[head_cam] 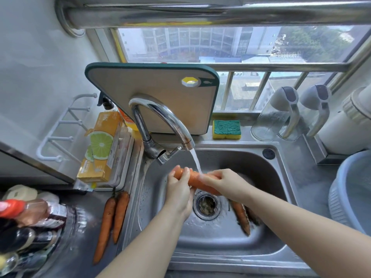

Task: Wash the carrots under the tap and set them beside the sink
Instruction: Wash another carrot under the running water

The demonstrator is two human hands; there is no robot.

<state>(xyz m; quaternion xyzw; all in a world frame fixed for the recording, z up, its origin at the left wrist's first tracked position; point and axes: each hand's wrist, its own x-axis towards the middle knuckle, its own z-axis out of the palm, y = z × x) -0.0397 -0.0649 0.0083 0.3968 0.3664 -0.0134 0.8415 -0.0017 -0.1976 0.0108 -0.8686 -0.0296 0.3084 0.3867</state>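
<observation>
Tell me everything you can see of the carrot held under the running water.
The carrot is orange, thick and wet-looking. It lies nearly level over the sink, sloping down to the right. The left hand grips its blunt end, the right hand wraps the other end, and water from the tap strikes its middle.

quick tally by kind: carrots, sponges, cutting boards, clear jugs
carrots: 4 in plain view: held carrot, two counter carrots, sink carrot
sponge: 1
cutting board: 1
clear jugs: 2
total: 8
</observation>
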